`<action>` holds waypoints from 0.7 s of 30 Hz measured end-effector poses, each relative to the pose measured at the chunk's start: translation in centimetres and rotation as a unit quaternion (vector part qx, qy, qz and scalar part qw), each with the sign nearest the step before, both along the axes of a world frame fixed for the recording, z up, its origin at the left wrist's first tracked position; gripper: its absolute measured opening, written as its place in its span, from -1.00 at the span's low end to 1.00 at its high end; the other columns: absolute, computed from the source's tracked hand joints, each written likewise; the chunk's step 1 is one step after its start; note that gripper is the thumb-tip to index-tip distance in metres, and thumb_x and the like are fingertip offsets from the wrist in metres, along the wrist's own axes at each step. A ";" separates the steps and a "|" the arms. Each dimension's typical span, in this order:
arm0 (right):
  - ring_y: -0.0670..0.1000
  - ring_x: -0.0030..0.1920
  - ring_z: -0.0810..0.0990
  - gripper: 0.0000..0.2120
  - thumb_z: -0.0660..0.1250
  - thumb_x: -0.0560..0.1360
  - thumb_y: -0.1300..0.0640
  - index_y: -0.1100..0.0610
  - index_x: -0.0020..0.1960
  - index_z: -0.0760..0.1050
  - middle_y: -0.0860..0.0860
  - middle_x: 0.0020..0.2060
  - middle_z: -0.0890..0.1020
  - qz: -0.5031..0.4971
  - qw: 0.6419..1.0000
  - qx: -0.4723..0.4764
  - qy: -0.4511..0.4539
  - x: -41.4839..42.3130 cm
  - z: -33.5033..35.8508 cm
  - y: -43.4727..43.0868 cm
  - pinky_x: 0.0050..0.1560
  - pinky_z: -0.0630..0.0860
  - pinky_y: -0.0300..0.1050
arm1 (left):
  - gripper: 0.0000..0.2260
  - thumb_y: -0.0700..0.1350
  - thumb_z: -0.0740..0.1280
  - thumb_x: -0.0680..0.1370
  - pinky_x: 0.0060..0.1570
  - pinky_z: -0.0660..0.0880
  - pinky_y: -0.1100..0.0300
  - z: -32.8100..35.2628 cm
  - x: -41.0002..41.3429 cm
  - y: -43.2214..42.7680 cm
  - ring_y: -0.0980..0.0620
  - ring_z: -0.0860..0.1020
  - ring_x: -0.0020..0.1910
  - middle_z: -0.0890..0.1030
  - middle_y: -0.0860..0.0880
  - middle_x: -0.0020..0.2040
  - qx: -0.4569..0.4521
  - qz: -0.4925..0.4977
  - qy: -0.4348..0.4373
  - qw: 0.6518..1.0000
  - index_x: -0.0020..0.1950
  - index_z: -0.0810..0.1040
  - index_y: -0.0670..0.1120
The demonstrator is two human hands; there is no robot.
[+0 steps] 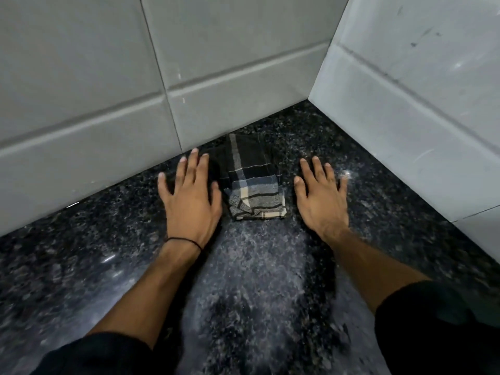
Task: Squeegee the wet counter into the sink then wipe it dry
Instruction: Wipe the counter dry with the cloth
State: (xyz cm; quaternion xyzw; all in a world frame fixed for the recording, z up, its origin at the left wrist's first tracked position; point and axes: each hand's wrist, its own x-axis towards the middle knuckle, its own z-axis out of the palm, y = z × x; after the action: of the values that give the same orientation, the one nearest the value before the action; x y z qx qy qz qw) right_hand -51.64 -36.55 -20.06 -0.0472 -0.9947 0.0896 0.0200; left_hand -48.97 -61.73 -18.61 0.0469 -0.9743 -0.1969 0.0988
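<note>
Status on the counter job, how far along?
No squeegee or sink is in view, so that step can't be confirmed. A folded checked cloth lies near the wall corner on the dark counter. Left hand and right hand lie open and flat either side, holding nothing. A pale wet-looking streak remains, so wiping dry is left.

No writing, label, brand mark, number or sign can be read anywhere in this view of the corner.
</note>
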 end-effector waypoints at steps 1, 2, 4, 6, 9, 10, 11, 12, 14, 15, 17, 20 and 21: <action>0.04 0.59 -0.04 -0.46 -0.16 0.64 -0.20 -0.11 0.60 0.01 -0.06 0.60 0.05 0.000 1.000 -0.001 0.000 0.0 0.0 0.0 0.53 -0.19 0.20 | -0.52 0.04 0.12 0.62 0.49 -0.09 -0.21 0.6 -1.2 1.1 0.00 0.11 0.58 0.17 0.00 0.60 -0.007 -0.019 0.009 1.000 0.55 0.23 -0.01; 0.03 0.59 -0.04 -0.46 -0.16 0.64 -0.20 -0.12 0.60 0.01 -0.07 0.60 0.04 -0.001 1.000 -0.002 -0.001 0.0 -0.1 0.1 0.53 -0.19 0.20 | -0.51 0.08 0.08 0.63 0.49 -0.12 -0.19 1.0 -2.8 2.7 -0.01 0.09 0.58 0.17 -0.01 0.60 -0.013 -0.047 0.005 0.999 0.55 0.24 -0.02; 0.02 0.59 -0.04 -0.46 -0.16 0.64 -0.20 -0.12 0.59 0.01 -0.08 0.60 0.05 -0.005 1.000 -0.003 0.001 -0.2 -0.1 0.1 0.54 -0.17 0.20 | -0.47 0.14 0.01 0.64 0.50 -0.19 -0.17 0.8 -5.9 6.4 -0.02 0.04 0.59 0.14 -0.02 0.60 -0.028 -0.095 -0.037 0.994 0.57 0.19 -0.03; 0.02 0.59 -0.03 -0.47 -0.14 0.65 -0.19 -0.13 0.59 0.03 -0.08 0.60 0.06 -0.008 1.000 -0.004 0.005 -0.1 -0.2 0.0 0.54 -0.15 0.20 | -0.42 0.19 -0.03 0.64 0.52 -0.21 -0.17 -0.3 -7.7 9.2 -0.04 -0.03 0.60 0.06 -0.03 0.62 -0.037 -0.115 -0.089 0.989 0.60 0.08 -0.05; 0.01 0.59 -0.03 -0.48 -0.13 0.65 -0.19 -0.13 0.59 0.04 -0.09 0.59 0.07 -0.009 1.000 -0.005 0.006 -0.2 -0.2 0.0 0.54 -0.13 0.20 | -0.40 0.22 -0.06 0.63 0.54 -0.16 -0.14 -1.9 -7.7 10.0 -0.05 -0.06 0.60 0.03 0.00 0.63 -0.036 -0.103 -0.087 0.990 0.62 0.01 -0.02; 0.01 0.59 -0.02 -0.48 -0.13 0.64 -0.19 -0.14 0.59 0.04 -0.09 0.59 0.07 -0.008 1.000 -0.004 0.005 -0.2 -0.1 0.0 0.54 -0.13 0.21 | -0.41 0.23 -0.06 0.63 0.54 -0.14 -0.13 -1.9 -7.3 9.2 -0.04 -0.04 0.60 0.04 0.03 0.62 -0.034 -0.104 -0.078 0.991 0.61 0.03 0.01; 0.02 0.59 -0.01 -0.48 -0.13 0.64 -0.19 -0.13 0.59 0.04 -0.08 0.59 0.08 -0.008 1.000 -0.005 0.004 -0.2 -0.1 0.0 0.54 -0.12 0.21 | -0.41 0.24 -0.06 0.63 0.54 -0.14 -0.14 -1.9 -6.9 8.2 -0.02 -0.03 0.60 0.06 0.05 0.62 -0.034 -0.107 -0.071 0.991 0.61 0.04 0.04; 0.02 0.59 -0.01 -0.47 -0.13 0.64 -0.20 -0.13 0.59 0.04 -0.08 0.59 0.08 -0.007 1.000 -0.007 0.001 -0.2 -0.1 0.1 0.54 -0.11 0.22 | -0.42 0.26 -0.06 0.62 0.53 -0.13 -0.15 -1.9 -6.4 6.6 -0.01 -0.01 0.60 0.07 0.08 0.62 -0.035 -0.103 -0.069 0.992 0.61 0.05 0.07; 0.02 0.59 -0.01 -0.47 -0.14 0.64 -0.21 -0.13 0.59 0.04 -0.08 0.59 0.08 -0.004 1.000 -0.011 -0.004 -0.1 0.1 0.0 0.54 -0.12 0.22 | -0.43 0.27 -0.05 0.61 0.52 -0.10 -0.18 -2.0 -5.2 2.3 0.01 0.01 0.59 0.08 0.11 0.61 -0.039 -0.075 -0.069 0.994 0.60 0.06 0.12; 0.03 0.59 -0.01 -0.47 -0.14 0.64 -0.21 -0.13 0.59 0.04 -0.08 0.59 0.07 -0.003 1.000 -0.012 -0.006 0.0 0.1 0.0 0.54 -0.11 0.22 | -0.44 0.27 -0.04 0.61 0.52 -0.09 -0.19 -2.2 -4.4 -0.3 0.02 0.03 0.59 0.08 0.12 0.61 -0.041 -0.058 -0.070 0.995 0.59 0.06 0.13; 0.04 0.58 -0.01 -0.47 -0.13 0.65 -0.20 -0.13 0.59 0.04 -0.08 0.59 0.07 -0.005 1.000 -0.008 -0.008 0.0 0.2 0.0 0.54 -0.11 0.22 | -0.45 0.27 -0.04 0.61 0.51 -0.06 -0.21 -2.3 -1.8 -5.5 0.04 0.07 0.58 0.10 0.13 0.61 -0.046 -0.030 -0.073 0.996 0.59 0.08 0.16; 0.05 0.58 0.00 -0.48 -0.13 0.65 -0.19 -0.13 0.59 0.05 -0.07 0.59 0.08 -0.007 1.000 -0.004 -0.011 -0.1 0.2 -0.2 0.54 -0.11 0.22 | -0.44 0.26 -0.04 0.61 0.48 -0.02 -0.25 -2.1 3.7 -9.9 0.00 0.08 0.58 0.12 0.09 0.61 -0.035 0.045 -0.077 0.995 0.59 0.09 0.14; 0.05 0.58 0.00 -0.48 -0.13 0.65 -0.19 -0.12 0.59 0.05 -0.07 0.59 0.08 -0.009 1.000 -0.002 -0.011 -0.1 0.2 -0.2 0.54 -0.10 0.22 | -0.45 0.25 -0.03 0.61 0.48 -0.01 -0.27 -2.0 5.2 -10.1 -0.02 0.07 0.58 0.11 0.07 0.61 -0.029 0.084 -0.082 0.993 0.59 0.09 0.13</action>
State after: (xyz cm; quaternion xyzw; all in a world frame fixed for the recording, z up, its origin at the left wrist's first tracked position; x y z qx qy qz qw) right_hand -51.71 -36.79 -19.84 -0.0576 -0.9942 0.0907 0.0098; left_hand -43.78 -71.87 -20.65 0.1415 -0.9771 -0.1551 0.0356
